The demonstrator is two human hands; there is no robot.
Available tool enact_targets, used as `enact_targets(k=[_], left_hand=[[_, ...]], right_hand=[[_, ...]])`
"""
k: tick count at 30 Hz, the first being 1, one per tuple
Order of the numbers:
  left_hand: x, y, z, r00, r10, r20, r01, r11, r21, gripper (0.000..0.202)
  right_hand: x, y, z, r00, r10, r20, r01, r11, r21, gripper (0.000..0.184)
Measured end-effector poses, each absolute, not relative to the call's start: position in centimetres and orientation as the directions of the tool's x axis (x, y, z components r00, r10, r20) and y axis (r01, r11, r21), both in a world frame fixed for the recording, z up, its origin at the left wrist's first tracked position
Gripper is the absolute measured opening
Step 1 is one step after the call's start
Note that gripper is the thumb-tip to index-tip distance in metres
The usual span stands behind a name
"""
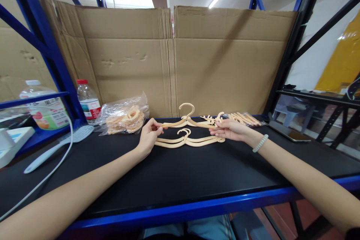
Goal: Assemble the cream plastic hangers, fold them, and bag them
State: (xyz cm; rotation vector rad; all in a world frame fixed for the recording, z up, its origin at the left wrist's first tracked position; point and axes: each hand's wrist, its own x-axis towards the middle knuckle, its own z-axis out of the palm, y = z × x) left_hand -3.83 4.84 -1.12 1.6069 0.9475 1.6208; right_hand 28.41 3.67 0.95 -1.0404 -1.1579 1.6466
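A cream-coloured clothes hanger (186, 120) is held level over the black tabletop, its hook pointing up. My left hand (149, 135) pinches its left end between thumb and fingers. At the other end, my right hand (229, 130) has its fingers closed on the hanger's right tip. Nearer to me, more hangers (185, 141) of the same colour lie stacked flat, their hooks together. Small loose cream pieces with a hook shape (209, 119) lie just behind my right hand, partly hidden by it.
A clear plastic bag (126, 116) of cream parts lies at the back left, another bag (244, 119) at the back right. Beside them are a red-capped bottle (88, 101), a pale fly swatter (60, 148), a white cable (70, 135) and a phone (288, 132). Cardboard (233, 63) walls the back.
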Motion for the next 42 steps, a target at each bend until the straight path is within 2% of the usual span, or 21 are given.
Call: enact_targets(k=[10,15,20,32,37,39,42], left_hand=[[-3.8,4.8,-1.0,-0.026,0.846,0.533,0.060,-0.530,0.846,0.017],[-3.8,4.8,-1.0,-0.011,0.847,0.531,0.064,-0.529,0.846,0.017],[-3.7,4.5,-0.9,-0.014,0.850,0.526,0.087,-0.523,0.848,0.017],[-3.7,4.5,-1.0,-0.010,0.857,0.515,0.097,-0.511,0.854,0.015],[-4.2,4.8,-0.6,0.043,0.871,0.490,0.165,-0.490,0.856,0.016],[-4.6,4.9,-0.1,0.145,0.839,0.524,0.262,-0.543,0.798,0.015],[-5.2,4.8,0.9,0.319,0.720,0.616,0.447,-0.688,0.572,0.013]], right_hand=[[28.6,3.8,0.6,-0.312,0.942,-0.125,-0.083,-0.158,-0.984,0.012],[28.2,4.0,0.3,-0.249,0.963,-0.104,-0.109,-0.134,-0.985,0.016],[27.9,4.1,0.0,-0.216,0.976,-0.015,-0.147,-0.048,-0.988,0.017],[26.9,3.6,-0.2,-0.114,0.990,0.083,-0.098,0.072,-0.993,0.019],[26.5,3.2,0.1,-0.079,0.995,0.068,-0.142,0.056,-0.988,0.020],[26.4,3.1,0.3,-0.061,0.996,0.067,-0.154,0.057,-0.986,0.020],[26.4,2.9,0.5,-0.059,0.996,0.072,-0.170,0.061,-0.983,0.018]])
